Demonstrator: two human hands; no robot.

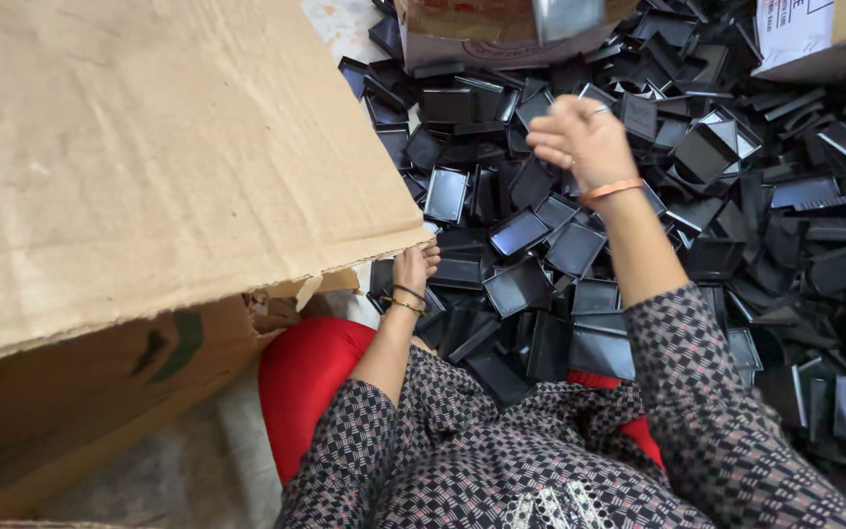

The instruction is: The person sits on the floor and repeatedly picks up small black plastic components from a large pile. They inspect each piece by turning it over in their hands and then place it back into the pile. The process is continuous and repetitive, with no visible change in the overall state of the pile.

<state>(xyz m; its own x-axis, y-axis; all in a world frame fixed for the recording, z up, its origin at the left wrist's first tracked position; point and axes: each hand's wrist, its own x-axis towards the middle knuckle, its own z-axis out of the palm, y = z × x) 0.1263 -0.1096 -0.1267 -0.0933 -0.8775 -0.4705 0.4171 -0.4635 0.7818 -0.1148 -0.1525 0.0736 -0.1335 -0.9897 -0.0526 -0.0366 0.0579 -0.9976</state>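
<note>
A deep heap of shallow black plastic trays (638, 196) covers the floor ahead of the seated person, tumbled at every angle, some rim-up and some on edge, and reaching right up onto the lap, so both arms can meet it without stretching; the left hand (413, 266) rests low at the heap's near edge beside the cardboard flap (149, 147), fingers curled onto a tray there, though whether they grip it cannot be told; the right hand (582, 137) is raised above the middle of the pile, fingers bunched together as if pinching something small, but motion blur hides what, if anything; a large open cardboard box (80, 392) stands close at the left, and two more cardboard boxes (482, 34) sit at the far side.
</note>
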